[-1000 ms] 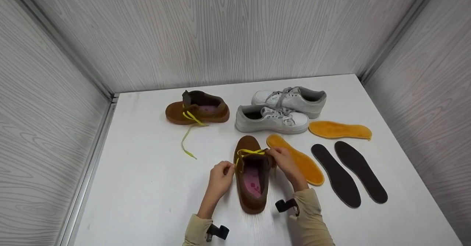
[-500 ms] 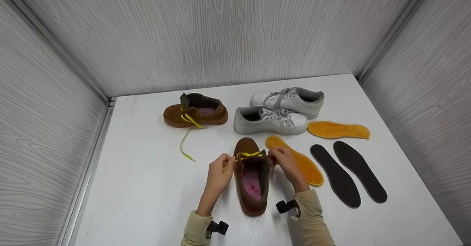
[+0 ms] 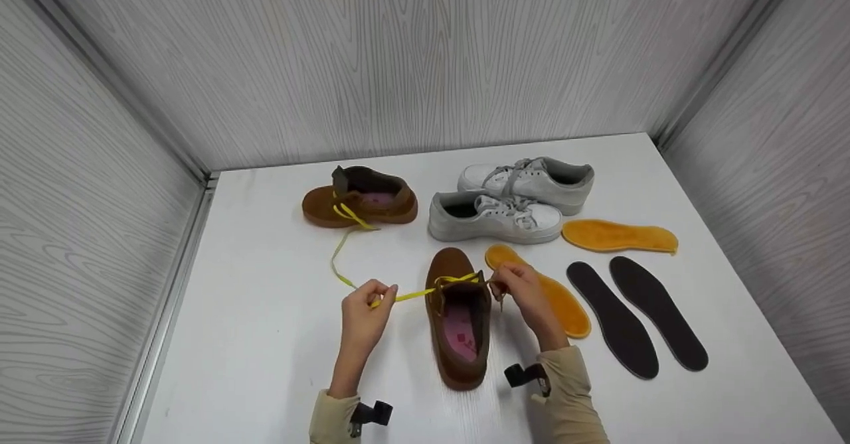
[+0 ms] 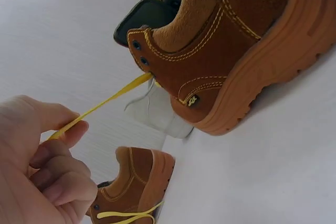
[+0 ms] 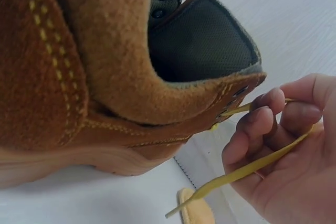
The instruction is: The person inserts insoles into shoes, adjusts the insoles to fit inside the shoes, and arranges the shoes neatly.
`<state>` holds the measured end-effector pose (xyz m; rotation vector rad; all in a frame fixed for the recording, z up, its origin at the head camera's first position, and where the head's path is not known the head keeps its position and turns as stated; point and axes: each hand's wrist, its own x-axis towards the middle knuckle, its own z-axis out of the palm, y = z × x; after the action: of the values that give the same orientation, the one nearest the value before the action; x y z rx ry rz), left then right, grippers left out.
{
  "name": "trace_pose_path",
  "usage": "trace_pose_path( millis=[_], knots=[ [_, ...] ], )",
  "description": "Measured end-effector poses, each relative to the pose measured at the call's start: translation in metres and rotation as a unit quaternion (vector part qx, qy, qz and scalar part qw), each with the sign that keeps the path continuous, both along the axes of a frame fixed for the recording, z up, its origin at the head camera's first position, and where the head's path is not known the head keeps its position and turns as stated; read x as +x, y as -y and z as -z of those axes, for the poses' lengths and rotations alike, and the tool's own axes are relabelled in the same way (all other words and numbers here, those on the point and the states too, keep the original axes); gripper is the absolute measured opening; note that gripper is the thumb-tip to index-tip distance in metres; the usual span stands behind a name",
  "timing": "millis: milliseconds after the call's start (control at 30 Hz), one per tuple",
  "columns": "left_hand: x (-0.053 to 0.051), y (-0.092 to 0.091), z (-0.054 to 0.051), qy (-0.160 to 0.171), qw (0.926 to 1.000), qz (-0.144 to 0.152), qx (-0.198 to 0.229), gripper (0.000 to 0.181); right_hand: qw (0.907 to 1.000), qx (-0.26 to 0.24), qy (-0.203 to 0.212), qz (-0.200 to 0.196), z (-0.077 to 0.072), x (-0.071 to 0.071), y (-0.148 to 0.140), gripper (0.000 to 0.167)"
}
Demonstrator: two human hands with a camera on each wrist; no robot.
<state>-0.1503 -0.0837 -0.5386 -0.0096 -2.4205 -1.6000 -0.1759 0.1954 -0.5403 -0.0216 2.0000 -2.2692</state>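
A brown shoe (image 3: 459,372) with a pink insole stands on the table between my hands, its toe pointing away. My left hand (image 3: 362,318) pinches one end of its yellow lace (image 4: 107,100), which runs taut from an eyelet in the left wrist view. On the shoe's other side, my right hand (image 3: 529,298) pinches the other lace end between thumb and fingers. Its tip hangs loose (image 5: 226,177) across the palm in the right wrist view. The green-lined tongue (image 5: 205,40) stands up at the shoe's opening.
Another brown shoe (image 3: 321,206) with a trailing yellow lace lies at the back left. Two white sneakers (image 3: 495,226) sit at the back. To the right lie two orange insoles (image 3: 619,236) and two dark insoles (image 3: 614,321). Grey panel walls (image 3: 398,66) enclose the table.
My left hand has moved left, away from the shoe, drawing the yellow lace out straight. My right hand stays close beside the shoe, still pinching its lace end.
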Motion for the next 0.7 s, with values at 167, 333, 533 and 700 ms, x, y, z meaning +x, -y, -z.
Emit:
trace_pose_path(
  millis=[167, 333, 533, 700],
  knots=[
    [0.0, 0.002, 0.001, -0.035, 0.9989, 0.012, 0.028, 0.002, 0.9999, 0.004, -0.014, -0.008, -0.001, -0.001, -0.003, 0.027],
    [0.001, 0.004, 0.003, -0.075, 0.9966, 0.004, 0.034, 0.012, 0.9996, -0.017, -0.007, 0.02, -0.005, -0.001, -0.014, 0.026],
    [0.002, 0.009, 0.005, -0.101, 0.9945, -0.02, 0.02, 0.014, 0.9981, -0.025, -0.001, 0.057, -0.002, 0.005, -0.034, 0.026],
    [0.001, 0.016, 0.014, -0.092, 0.9949, -0.031, 0.027, 0.013, 0.9932, 0.007, 0.043, 0.108, 0.007, 0.008, -0.054, 0.031]
  ],
)
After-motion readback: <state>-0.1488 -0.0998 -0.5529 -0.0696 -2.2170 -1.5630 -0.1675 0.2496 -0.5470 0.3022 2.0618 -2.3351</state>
